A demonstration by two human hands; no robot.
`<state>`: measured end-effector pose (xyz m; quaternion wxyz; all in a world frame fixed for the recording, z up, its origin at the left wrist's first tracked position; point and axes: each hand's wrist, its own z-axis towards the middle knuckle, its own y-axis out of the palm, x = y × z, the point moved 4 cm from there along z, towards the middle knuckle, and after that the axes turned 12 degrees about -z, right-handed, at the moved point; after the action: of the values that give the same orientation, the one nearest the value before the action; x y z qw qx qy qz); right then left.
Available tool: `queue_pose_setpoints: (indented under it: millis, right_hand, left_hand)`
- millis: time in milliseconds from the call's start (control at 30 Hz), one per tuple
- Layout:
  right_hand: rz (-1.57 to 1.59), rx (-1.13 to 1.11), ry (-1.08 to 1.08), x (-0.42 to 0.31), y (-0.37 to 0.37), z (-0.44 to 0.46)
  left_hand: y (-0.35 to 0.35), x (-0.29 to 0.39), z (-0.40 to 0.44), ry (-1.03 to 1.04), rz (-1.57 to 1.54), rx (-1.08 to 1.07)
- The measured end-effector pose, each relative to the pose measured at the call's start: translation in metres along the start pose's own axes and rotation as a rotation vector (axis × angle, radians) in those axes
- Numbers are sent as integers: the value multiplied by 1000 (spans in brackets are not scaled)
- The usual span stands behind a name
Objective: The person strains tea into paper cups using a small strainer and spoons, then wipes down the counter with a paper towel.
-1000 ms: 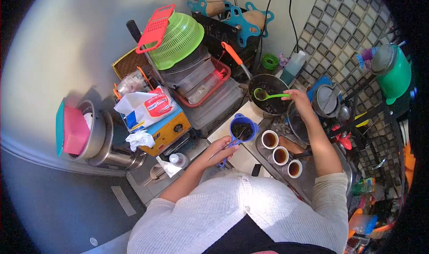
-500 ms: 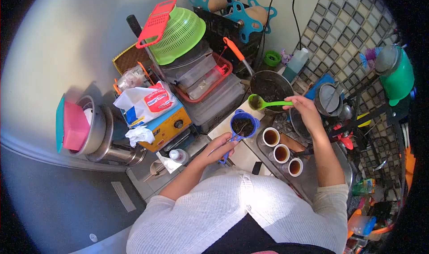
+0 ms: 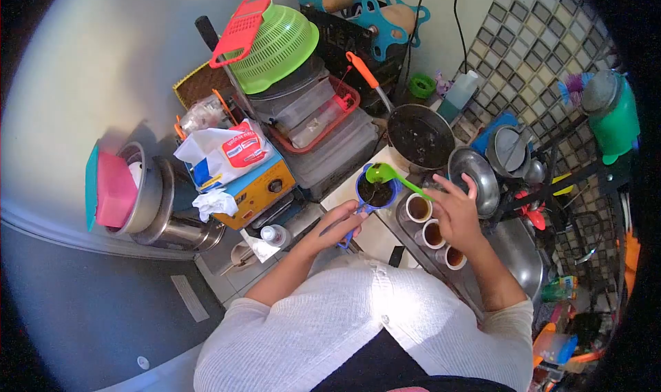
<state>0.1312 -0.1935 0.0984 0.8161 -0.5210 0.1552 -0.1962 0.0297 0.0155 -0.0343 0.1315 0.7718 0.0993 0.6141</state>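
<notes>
My left hand (image 3: 337, 227) is closed around the handle of a round blue strainer (image 3: 395, 196) with dark, wet-looking leaves or grounds (image 3: 374, 195) in it. A thin metal handle also shows at my left fingers; its far end is hidden. Above the strainer, the bowl of a green ladle (image 3: 380, 172) is tilted over the dark grounds. The ladle's handle runs right into my right hand (image 3: 456, 213), whose thumb side grips it while other fingers stick up. Just below my right hand stand three white cups of brown liquid (image 3: 418, 207), partly covered by the hand.
A deep pan (image 3: 421, 138) with dark contents stands beyond the strainer, an orange-handled utensil (image 3: 362, 69) leaning at it. Metal bowls (image 3: 475, 178) and a sink (image 3: 520, 254) are at right. Left are a yellow-orange appliance (image 3: 258, 198), a white bottle (image 3: 274, 235) and stacked plastic containers (image 3: 330, 154).
My right hand has brought the green ladle left and down from beside the pan to over the strainer, tilting its bowl. My left hand and the strainer have stayed nearly in place.
</notes>
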Motion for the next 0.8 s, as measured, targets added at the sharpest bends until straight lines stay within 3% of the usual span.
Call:
queue_pose_setpoints:
  millis: [133, 200, 433, 500, 633, 733, 800]
  right_hand:
    - [-202, -44, -148, -11, 8, -16]
    - [-238, 90, -224, -11, 7, -25]
    - [-248, 93, -192, 3, 7, -20]
    - [-144, 205, 41, 26, 3, -9]
    - [-187, 208, 248, 63, 2, 24]
    - [-414, 142, 161, 83, 20, 45]
    - [-505, -172, 121, 106, 56, 52]
  left_hand:
    - [-1, 1, 0, 0, 2, -2]
    - [0, 3, -1, -4, 5, 4]
    - [-2, -1, 0, 37, 12, 4]
    - [-2, -1, 0, 49, 7, 6]
    - [-1, 1, -1, -3, 11, 5]
    - [1, 6, -3, -15, 17, 6]
    - [2, 8, -5, -13, 18, 8]
